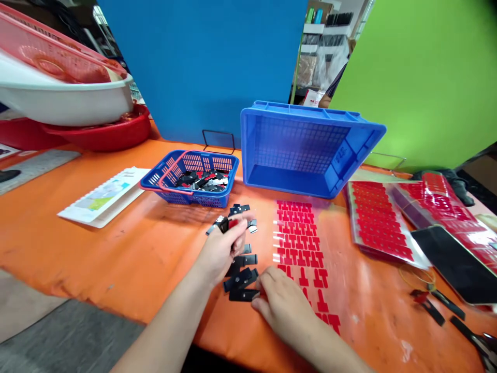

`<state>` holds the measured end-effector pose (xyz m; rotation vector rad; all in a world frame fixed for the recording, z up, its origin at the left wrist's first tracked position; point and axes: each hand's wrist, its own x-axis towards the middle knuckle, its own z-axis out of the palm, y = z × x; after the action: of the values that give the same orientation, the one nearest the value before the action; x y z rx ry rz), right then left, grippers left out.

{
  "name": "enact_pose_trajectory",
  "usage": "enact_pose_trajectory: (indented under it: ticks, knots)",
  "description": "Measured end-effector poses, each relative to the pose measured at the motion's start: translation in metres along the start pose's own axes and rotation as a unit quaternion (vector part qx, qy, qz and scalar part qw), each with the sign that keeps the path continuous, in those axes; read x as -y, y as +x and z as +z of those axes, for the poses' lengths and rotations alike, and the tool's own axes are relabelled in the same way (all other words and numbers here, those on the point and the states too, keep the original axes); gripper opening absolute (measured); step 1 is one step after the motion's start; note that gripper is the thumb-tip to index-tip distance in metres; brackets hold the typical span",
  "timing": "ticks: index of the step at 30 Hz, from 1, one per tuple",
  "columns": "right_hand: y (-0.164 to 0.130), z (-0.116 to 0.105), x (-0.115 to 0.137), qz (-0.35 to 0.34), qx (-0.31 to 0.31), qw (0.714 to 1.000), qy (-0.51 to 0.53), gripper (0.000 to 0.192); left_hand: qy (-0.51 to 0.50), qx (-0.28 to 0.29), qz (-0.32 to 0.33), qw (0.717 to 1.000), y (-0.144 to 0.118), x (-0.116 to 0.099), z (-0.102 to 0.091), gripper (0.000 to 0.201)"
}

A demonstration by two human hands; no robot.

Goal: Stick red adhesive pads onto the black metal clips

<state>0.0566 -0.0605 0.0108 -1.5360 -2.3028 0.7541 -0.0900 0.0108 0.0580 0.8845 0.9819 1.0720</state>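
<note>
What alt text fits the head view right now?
Left hand pinches a small black clip above an orange table; right hand rests on a row of black clips beside a sheet of red T-shaped stickers. Behind: small blue basket, tipped blue crate.

The table wears a bright orange cloth (116, 243). On it lies a clear sheet of red T-shaped stickers (298, 238) in tidy rows, and more red sticker sheets (378, 223) sit stacked to the right. The small flat clips (240, 280) are glossy black, one with a red dab. A small blue mesh plastic basket (163, 178) has a red handle; the large blue plastic crate (306, 147) shows a fine grid pattern. Behind stand a plain blue panel (202, 67) and a lime green panel (423, 77). A white basin (66, 101) rests on red bowls (104, 132). The phone (454, 264) is black.
</note>
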Motion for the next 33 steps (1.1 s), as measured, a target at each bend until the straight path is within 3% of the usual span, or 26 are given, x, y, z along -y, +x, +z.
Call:
enact_pose_trajectory:
  ticks: [2,5,8,10,13,15,18,23,29,33]
  knots:
    - [-0.003,-0.005,-0.004,0.019,0.005,0.997,0.073,0.007,0.173,0.016,-0.020,0.985,-0.007,0.006,-0.008,0.026]
    - [-0.005,-0.017,-0.012,0.058,-0.001,0.980,0.188,0.006,0.357,0.121,-0.041,0.926,-0.016,0.019,-0.011,0.029]
    - [-0.007,-0.031,-0.025,0.085,-0.041,0.956,0.279,0.003,0.424,0.217,-0.061,0.877,-0.020,0.030,-0.001,0.029]
    - [-0.014,-0.039,-0.036,0.097,-0.082,0.940,0.317,0.005,0.424,0.232,-0.060,0.873,-0.020,0.036,0.011,0.029]
    - [-0.038,-0.047,-0.053,0.126,-0.131,0.937,0.297,0.015,0.356,0.216,-0.055,0.908,-0.016,0.044,0.031,0.030]
    - [-0.059,-0.048,-0.062,0.137,-0.105,0.960,0.221,0.016,0.284,0.192,-0.085,0.936,-0.012,0.049,0.042,0.030]
    - [-0.088,-0.041,-0.071,0.099,-0.075,0.990,0.072,0.017,0.161,0.154,-0.158,0.962,-0.006,0.054,0.056,0.029]
    - [-0.099,-0.024,-0.068,0.051,-0.083,0.991,-0.093,0.025,-0.020,0.137,-0.259,0.956,0.001,0.061,0.073,0.022]
    - [-0.080,-0.016,-0.049,0.014,-0.067,0.988,-0.141,0.021,-0.071,0.075,-0.230,0.968,0.011,0.073,0.070,0.019]
    - [-0.081,-0.007,-0.045,0.032,-0.087,0.980,-0.179,0.020,-0.140,0.042,-0.212,0.966,0.014,0.074,0.060,0.017]
